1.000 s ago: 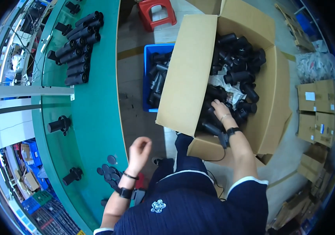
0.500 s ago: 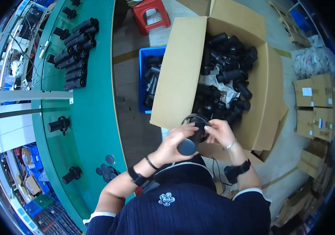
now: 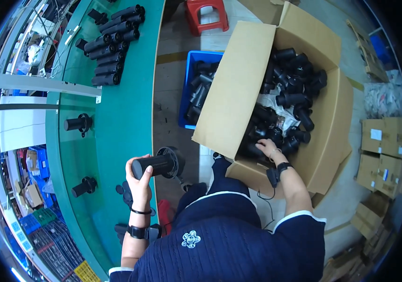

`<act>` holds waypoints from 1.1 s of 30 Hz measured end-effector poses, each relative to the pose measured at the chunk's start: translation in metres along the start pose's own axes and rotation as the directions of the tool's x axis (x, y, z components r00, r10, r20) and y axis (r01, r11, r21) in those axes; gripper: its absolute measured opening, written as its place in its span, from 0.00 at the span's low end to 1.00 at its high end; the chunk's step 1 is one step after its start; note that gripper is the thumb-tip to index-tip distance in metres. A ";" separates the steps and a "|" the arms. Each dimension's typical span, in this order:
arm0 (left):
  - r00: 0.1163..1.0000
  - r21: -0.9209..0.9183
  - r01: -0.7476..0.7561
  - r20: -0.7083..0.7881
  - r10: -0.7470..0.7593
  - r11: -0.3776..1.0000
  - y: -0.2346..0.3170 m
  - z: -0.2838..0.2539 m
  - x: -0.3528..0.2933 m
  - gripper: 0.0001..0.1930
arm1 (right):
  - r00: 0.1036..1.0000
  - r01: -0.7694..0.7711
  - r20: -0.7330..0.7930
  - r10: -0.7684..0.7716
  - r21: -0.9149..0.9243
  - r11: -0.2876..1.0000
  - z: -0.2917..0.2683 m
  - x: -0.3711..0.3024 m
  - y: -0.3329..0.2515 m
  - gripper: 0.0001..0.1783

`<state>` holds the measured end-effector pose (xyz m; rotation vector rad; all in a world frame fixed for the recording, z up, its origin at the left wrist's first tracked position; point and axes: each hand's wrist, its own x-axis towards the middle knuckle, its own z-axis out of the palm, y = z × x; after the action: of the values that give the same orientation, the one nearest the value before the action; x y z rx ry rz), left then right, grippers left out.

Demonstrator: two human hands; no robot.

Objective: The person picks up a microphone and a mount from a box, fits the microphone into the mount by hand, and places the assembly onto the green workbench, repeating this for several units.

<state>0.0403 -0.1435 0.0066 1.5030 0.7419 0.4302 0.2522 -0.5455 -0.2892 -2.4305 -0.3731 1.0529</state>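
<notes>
My left hand [image 3: 139, 184] is closed around a black cylindrical tube [image 3: 156, 165] with a wide round flange on its right end. It holds this tube on its side over the green table's edge. My right hand [image 3: 269, 148] is inside the cardboard box [image 3: 225, 89], at its near end. Its fingers are stretched out at the dark parts, and the fingertips are partly lost against them. Many similar black tubes [image 3: 292, 99] lie jumbled in that box, around some crumpled pale plastic.
Black tubes [image 3: 108, 68] lie in rows on the green table [image 3: 121, 122]. Two flanged tubes [image 3: 78, 123] stick out along its left side. A blue bin [image 3: 187, 101] of black parts sits beside the box, below a red stool [image 3: 205, 16]. Stacked cartons [image 3: 379, 136] stand at right.
My left hand has carried the flanged tube left, toward the table. My right hand has come off that tube and moved into the box. The whole view has shifted.
</notes>
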 end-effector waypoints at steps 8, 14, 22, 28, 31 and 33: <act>0.986 -0.068 0.065 -0.151 -0.075 0.996 -0.013 -0.008 -0.015 0.19 | 0.817 -0.556 0.378 0.436 0.309 0.772 0.005 -0.016 -0.039 0.31; 0.988 0.064 0.010 -0.152 0.000 0.998 -0.009 -0.012 -0.024 0.19 | 0.957 0.116 -0.281 -0.074 0.138 0.984 0.004 0.032 0.015 0.20; 0.992 0.170 -0.039 -0.108 0.058 0.985 0.001 -0.008 -0.030 0.21 | 0.819 -0.573 0.092 0.566 0.092 0.814 -0.050 0.053 -0.034 0.30; 0.986 0.220 -0.080 -0.123 0.109 0.972 -0.001 -0.014 -0.031 0.21 | 0.872 -0.410 0.121 0.474 -0.346 0.844 -0.046 0.067 0.019 0.25; 0.980 0.186 -0.034 -0.187 0.069 0.982 -0.007 -0.024 -0.038 0.21 | 0.889 -0.309 0.150 0.434 -0.504 0.807 -0.041 0.073 0.023 0.23; 0.972 0.157 -0.018 -0.227 0.054 0.987 -0.009 -0.030 -0.042 0.21 | 0.851 -0.492 0.025 0.525 -0.315 0.812 -0.031 0.058 0.024 0.25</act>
<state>-0.0116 -0.1504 0.0080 1.6298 0.9494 0.5932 0.3159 -0.5515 -0.3191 -2.8368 0.1194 1.4480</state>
